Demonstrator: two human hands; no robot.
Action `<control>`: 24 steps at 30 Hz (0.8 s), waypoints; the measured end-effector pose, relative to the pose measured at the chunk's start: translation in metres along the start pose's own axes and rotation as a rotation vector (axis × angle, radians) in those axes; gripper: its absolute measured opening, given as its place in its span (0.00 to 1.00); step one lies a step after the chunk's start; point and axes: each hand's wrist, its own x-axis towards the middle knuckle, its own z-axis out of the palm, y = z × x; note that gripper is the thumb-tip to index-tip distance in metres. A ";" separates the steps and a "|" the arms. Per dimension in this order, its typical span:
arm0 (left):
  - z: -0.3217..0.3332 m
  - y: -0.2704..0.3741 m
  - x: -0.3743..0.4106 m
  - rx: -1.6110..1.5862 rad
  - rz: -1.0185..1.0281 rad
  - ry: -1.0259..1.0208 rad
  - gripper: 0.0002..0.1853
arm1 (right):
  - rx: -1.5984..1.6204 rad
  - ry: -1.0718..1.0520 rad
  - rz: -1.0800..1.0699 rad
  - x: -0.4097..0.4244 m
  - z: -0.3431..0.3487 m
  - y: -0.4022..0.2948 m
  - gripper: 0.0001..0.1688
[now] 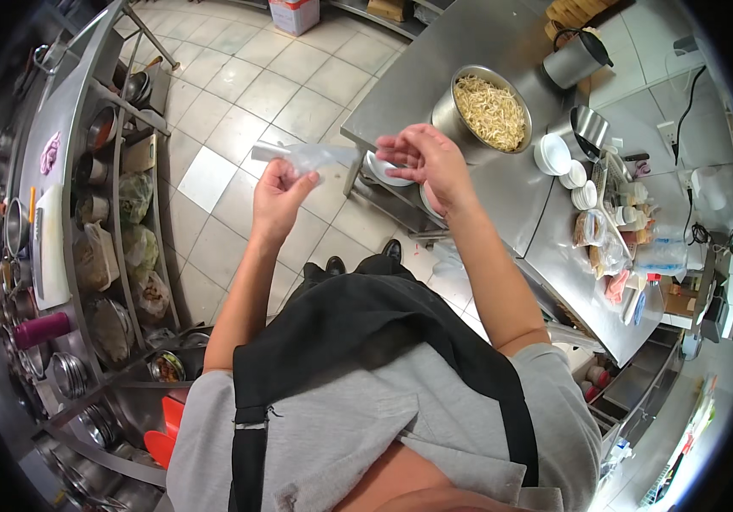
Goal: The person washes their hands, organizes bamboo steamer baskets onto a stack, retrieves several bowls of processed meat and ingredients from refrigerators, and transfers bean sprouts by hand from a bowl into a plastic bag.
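My left hand (281,198) pinches a thin, clear plastic bag or film (306,155) between thumb and fingers, held over the floor. The plastic stretches out towards the right. My right hand (427,168) is raised near the table corner with its fingers apart, and nothing shows in it. Just beyond the right hand a deep steel pot (448,121) stands on the steel table (398,89), filled with bean sprouts (489,112).
White bowls (552,154), a steel jug (574,61) and bottles stand on the right counter. On the left, a steel shelf unit (149,237) holds pots and bagged vegetables. A purple bottle (42,330) lies at its upper edge. A white box (295,16) stands on the tiled floor.
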 end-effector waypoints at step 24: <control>-0.041 -0.037 0.010 -0.497 -0.317 0.012 0.11 | 0.283 -0.062 0.121 -0.018 -0.059 0.028 0.11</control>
